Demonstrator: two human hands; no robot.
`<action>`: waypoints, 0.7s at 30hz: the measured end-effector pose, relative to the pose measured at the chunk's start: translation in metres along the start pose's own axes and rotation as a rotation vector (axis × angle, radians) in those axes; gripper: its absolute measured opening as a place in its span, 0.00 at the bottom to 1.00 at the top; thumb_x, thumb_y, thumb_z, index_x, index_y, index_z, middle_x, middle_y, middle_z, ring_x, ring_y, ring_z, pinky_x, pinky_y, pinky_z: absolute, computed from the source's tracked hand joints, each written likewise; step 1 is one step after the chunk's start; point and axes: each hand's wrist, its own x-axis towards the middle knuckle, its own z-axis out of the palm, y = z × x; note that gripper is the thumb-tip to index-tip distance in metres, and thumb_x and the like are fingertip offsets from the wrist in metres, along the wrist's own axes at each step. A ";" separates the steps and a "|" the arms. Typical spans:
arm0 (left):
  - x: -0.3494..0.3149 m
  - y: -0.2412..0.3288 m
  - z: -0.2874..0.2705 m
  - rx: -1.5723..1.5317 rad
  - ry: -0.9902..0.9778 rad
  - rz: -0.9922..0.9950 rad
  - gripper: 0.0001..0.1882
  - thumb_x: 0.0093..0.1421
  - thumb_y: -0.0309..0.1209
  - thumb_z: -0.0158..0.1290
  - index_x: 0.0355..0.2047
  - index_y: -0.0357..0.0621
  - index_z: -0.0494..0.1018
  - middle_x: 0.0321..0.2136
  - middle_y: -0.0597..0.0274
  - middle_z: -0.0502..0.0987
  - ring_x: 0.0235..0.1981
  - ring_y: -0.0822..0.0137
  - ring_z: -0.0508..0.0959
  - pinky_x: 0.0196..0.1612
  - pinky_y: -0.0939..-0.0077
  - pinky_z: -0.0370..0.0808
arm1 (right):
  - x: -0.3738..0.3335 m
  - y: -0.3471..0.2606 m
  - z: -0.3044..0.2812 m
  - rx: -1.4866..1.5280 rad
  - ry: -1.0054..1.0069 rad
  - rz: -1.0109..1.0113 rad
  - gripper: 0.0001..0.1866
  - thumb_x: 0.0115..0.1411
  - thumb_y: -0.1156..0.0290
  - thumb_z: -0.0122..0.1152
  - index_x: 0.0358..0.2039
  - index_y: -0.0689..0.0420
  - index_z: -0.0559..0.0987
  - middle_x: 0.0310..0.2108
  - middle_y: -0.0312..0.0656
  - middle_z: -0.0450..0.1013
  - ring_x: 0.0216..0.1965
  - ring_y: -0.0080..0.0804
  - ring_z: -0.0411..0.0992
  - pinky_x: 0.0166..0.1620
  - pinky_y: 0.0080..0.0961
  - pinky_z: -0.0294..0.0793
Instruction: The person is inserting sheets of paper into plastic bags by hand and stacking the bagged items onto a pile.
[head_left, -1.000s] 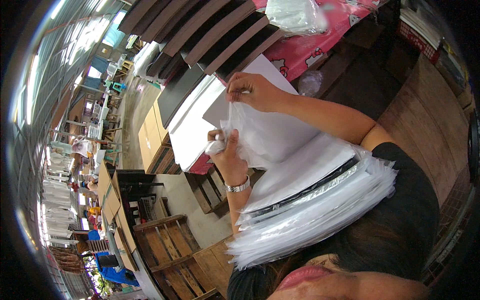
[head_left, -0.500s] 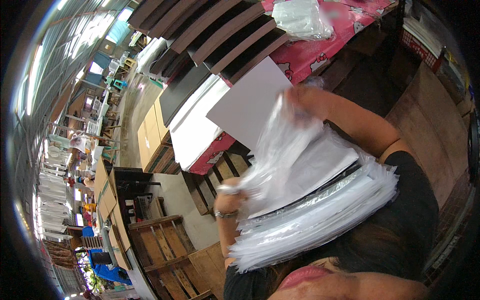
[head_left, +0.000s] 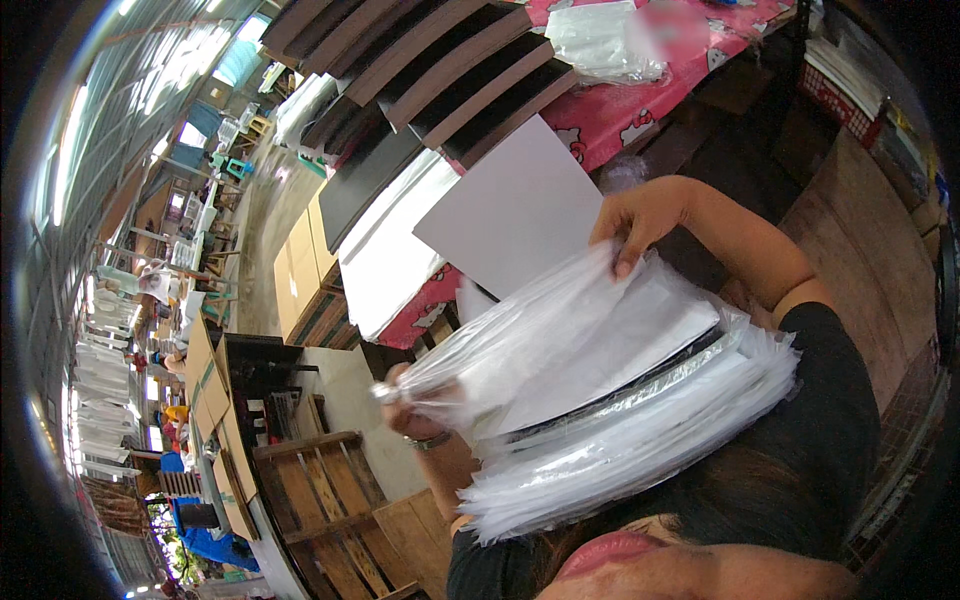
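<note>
A clear plastic bag (head_left: 540,325) is stretched between my hands over a flat white sheet (head_left: 620,375). My left hand (head_left: 408,402) is closed on one bunched end of it. With thumb and fingers, my right hand (head_left: 637,228) pinches the bag's other side. Beneath lies a thick stack of plastic-wrapped flat pieces (head_left: 640,440), close against my body; a dark edge shows near its top. Just beyond the bag, a flat white board (head_left: 505,215) rests at the table's edge.
Dark brown boards (head_left: 470,85) overlap on the far table, beside a pink patterned cover (head_left: 620,120) and a plastic packet (head_left: 590,40). White sheets (head_left: 385,255) lie left of them. Cardboard boxes (head_left: 303,265) and a wooden pallet (head_left: 330,500) stand on the left; a red basket (head_left: 840,100) is far right.
My left hand has moved outward to the left, pulling the bag taut. The right hand has come down and nearer, still holding the plastic.
</note>
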 end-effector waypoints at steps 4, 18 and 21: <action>0.087 -0.031 0.100 1.073 0.334 -0.426 0.20 0.46 0.31 0.61 0.39 0.34 0.71 0.25 0.70 0.72 0.21 0.78 0.69 0.24 0.83 0.66 | 0.006 0.001 -0.002 0.605 0.376 -0.472 0.13 0.51 0.72 0.63 0.38 0.57 0.73 0.30 0.35 0.72 0.33 0.20 0.70 0.38 0.22 0.72; 0.129 0.001 0.023 0.441 0.836 0.373 0.20 0.48 0.32 0.55 0.40 0.34 0.69 0.33 0.57 0.74 0.37 0.67 0.75 0.40 0.76 0.73 | 0.005 0.008 -0.042 0.344 0.581 -0.421 0.32 0.49 0.71 0.60 0.57 0.52 0.63 0.37 0.40 0.71 0.31 0.25 0.71 0.33 0.22 0.72; 0.182 0.032 0.002 1.117 0.907 0.259 0.13 0.54 0.22 0.43 0.41 0.35 0.64 0.17 0.73 0.64 0.16 0.82 0.60 0.18 0.85 0.56 | 0.044 0.028 -0.072 -0.379 0.882 -0.287 0.29 0.48 0.74 0.57 0.54 0.52 0.66 0.39 0.44 0.71 0.33 0.35 0.72 0.37 0.29 0.73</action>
